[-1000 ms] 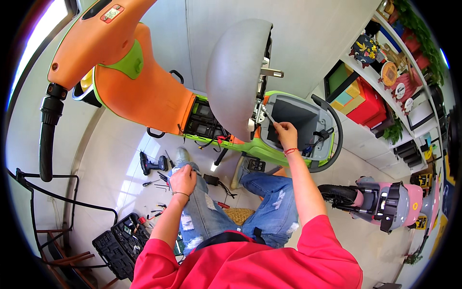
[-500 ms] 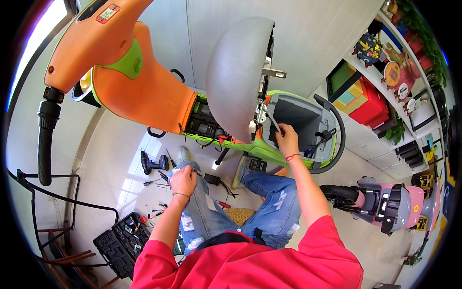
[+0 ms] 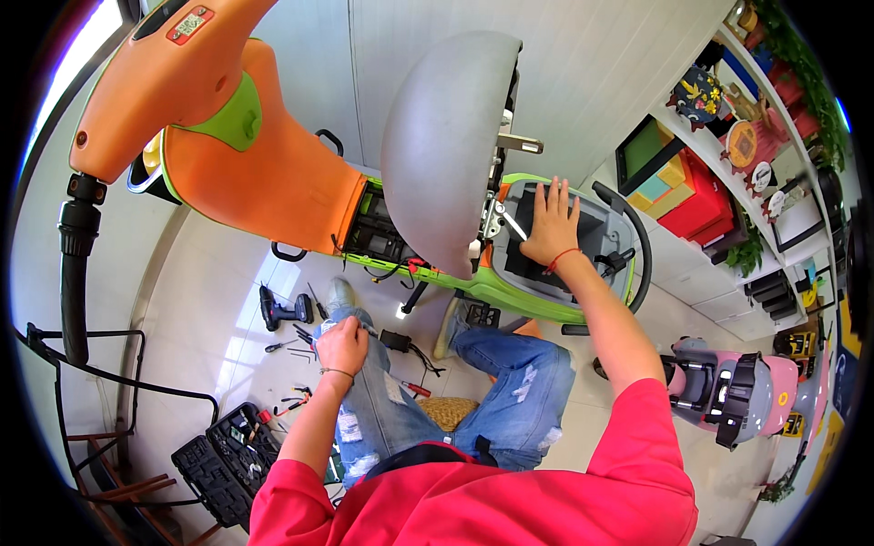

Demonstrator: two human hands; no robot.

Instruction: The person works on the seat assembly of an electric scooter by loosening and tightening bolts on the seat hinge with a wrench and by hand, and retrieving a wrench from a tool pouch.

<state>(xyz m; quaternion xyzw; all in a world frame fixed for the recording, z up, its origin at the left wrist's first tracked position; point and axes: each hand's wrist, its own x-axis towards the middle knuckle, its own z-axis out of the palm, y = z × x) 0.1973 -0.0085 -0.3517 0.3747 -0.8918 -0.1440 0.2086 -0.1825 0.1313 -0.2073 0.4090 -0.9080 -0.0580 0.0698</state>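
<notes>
My right hand [image 3: 553, 229] is open, fingers spread, over the grey storage bin [image 3: 623, 238] of an orange and green electric scooter [image 3: 300, 196]. A slim metal bar [image 3: 515, 224] slants from the hinge bracket [image 3: 492, 217] toward this hand's wrist side; I cannot tell whether they touch. The silver-grey seat [image 3: 446, 150] stands tipped up beside the bin, a metal latch piece [image 3: 520, 144] sticking out from its underside. On my left knee rests my left hand [image 3: 343, 346], fingers curled closed, with nothing seen in it.
On the floor lie a cordless drill [image 3: 284, 308], hand tools, a black box with a cable [image 3: 395, 340] and an open tool case [image 3: 196, 460]. A pink scooter [image 3: 774, 387] stands at the right, below shelves [image 3: 696, 150]. The handlebar grip [image 3: 75, 291] juts out at left.
My right hand has let go of the metal bar's end, opened, and moved up and slightly right over the bin. My left hand stays on the knee. The view has shifted slightly.
</notes>
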